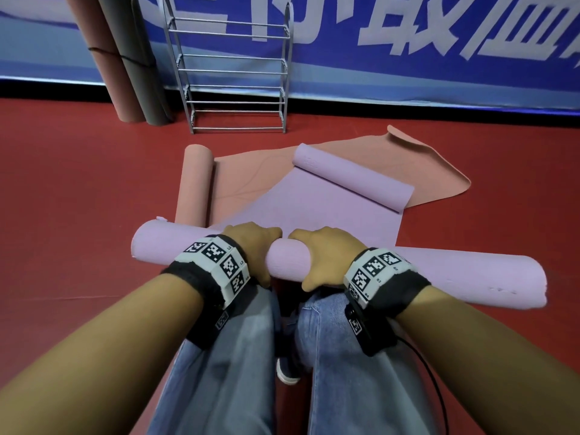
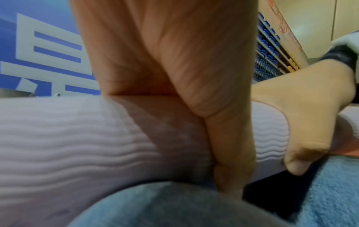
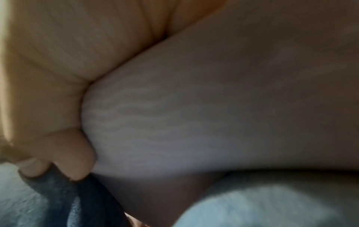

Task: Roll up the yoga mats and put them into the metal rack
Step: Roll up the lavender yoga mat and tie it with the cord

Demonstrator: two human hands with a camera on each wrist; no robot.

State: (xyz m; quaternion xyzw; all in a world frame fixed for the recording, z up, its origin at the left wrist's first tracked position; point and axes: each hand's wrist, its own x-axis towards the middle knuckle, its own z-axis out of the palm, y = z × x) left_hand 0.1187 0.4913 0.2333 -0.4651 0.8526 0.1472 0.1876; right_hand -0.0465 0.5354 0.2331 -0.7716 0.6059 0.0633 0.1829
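the red floor (image 1: 78,189) carries a pink mat (image 1: 423,171) spread flat, a lilac mat (image 1: 314,208) across it — near end rolled into a tube just above the knees. the metal rack (image 1: 232,67) stands against the banner, well apart. left hand (image 1: 254,246) and right hand (image 1: 329,255) both wrap the tube, side by side.

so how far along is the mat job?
Done: nothing racked; the metal rack holds no mats. In hand: left hand and right hand grip the purple mat, rolled at both ends. Left: finish it, roll the pink mat, rack both.
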